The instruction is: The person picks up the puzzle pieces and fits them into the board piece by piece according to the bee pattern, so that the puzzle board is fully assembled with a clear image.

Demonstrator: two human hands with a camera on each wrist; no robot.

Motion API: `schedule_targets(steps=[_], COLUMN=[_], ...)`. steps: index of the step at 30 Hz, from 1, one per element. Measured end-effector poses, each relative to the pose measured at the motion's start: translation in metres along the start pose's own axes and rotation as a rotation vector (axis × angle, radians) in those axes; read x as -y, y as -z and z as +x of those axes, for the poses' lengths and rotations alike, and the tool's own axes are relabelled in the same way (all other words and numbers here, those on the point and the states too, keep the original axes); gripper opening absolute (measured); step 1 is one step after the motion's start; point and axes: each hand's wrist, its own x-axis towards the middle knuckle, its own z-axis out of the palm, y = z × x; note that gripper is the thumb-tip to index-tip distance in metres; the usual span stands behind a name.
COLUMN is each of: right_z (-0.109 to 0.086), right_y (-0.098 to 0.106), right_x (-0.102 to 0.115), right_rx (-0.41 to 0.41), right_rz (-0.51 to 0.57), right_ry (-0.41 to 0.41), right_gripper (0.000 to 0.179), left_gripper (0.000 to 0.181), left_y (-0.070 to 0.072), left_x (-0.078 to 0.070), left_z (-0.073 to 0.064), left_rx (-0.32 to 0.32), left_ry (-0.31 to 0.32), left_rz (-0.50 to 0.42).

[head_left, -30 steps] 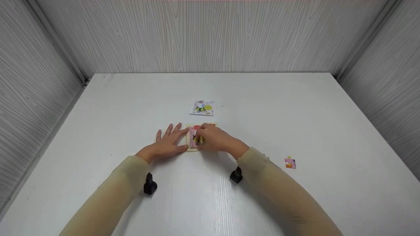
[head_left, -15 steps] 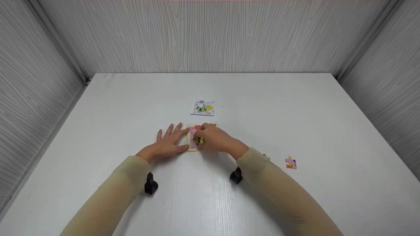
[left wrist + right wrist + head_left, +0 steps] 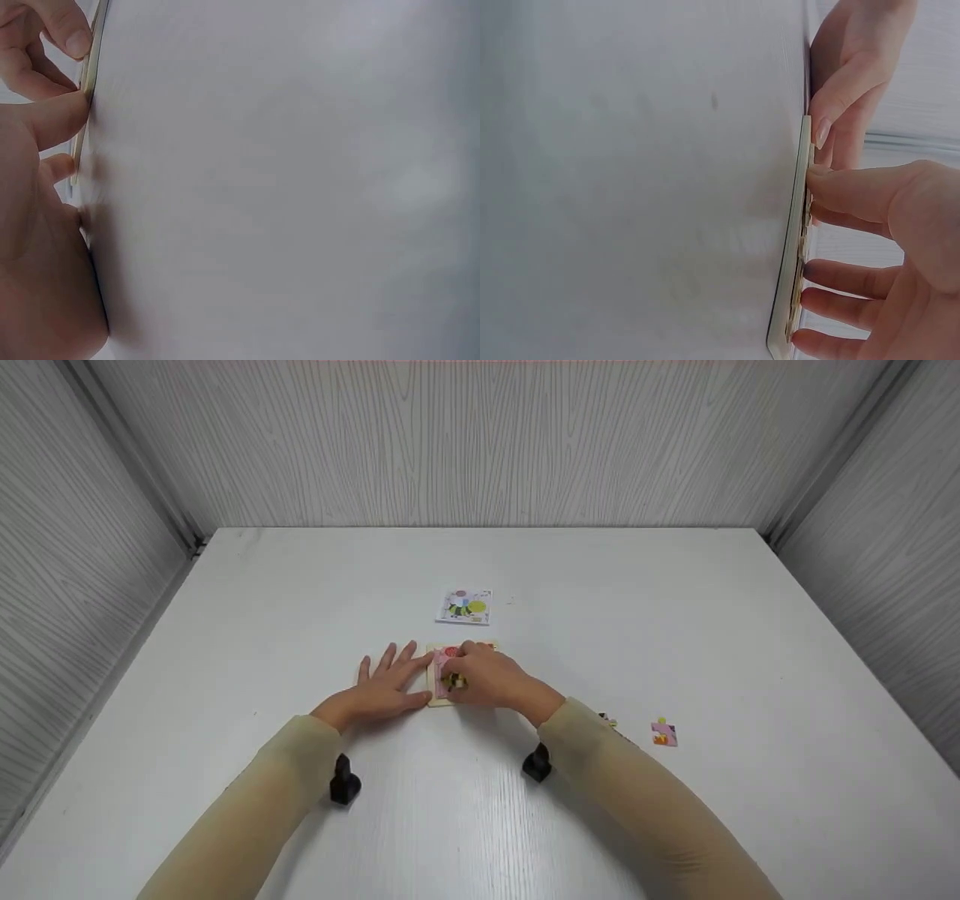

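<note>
On the table lies a small wooden jigsaw board [image 3: 430, 699], its frame pale and its pieces pink with a yellow-and-black bee. My left hand [image 3: 379, 694] rests flat beside it, fingers spread, with thumb and index finger at the board's left edge. Over the board, my right hand [image 3: 487, 679] bends down and holds a puzzle piece [image 3: 454, 681] between thumb and fingers, fingertips low against the board. That hand hides the board's right half. In the right wrist view, the thumb and fingers [image 3: 847, 279] meet the layer of pieces on the board's top.
Beyond the board lies a square picture card [image 3: 463, 607] with a bee on it. To the right is a loose puzzle piece [image 3: 664, 733]; another piece [image 3: 607, 720] is partly hidden by the right sleeve. Grey wood-grain panels [image 3: 480, 442] stand around the table [image 3: 712, 622].
The pieces at the board's left side have shifted slightly and sit closer within the frame. The right hand has barely moved; the left hand stays in place.
</note>
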Motion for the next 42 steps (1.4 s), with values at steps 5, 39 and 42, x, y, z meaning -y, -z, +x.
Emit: schedule_targets(steps=[5, 39, 42], right_z=[0.000, -0.015, -0.015], right_y=[0.000, 0.003, 0.004], right_x=[0.000, -0.003, -0.002], right_rx=[-0.026, 0.004, 0.032], right_rz=[-0.003, -0.181, -0.182], right_ry=[0.058, 0.168, 0.147], right_gripper=[0.022, 0.026, 0.027], left_gripper=[0.069, 0.070, 0.071], left_y=[0.000, -0.002, -0.002], left_x=[0.001, 0.001, 0.001], left_z=[-0.002, 0.000, -0.001], left_rx=[-0.016, -0.020, -0.020], left_ry=[0.003, -0.006, -0.006], left_rz=[0.005, -0.016, -0.014])
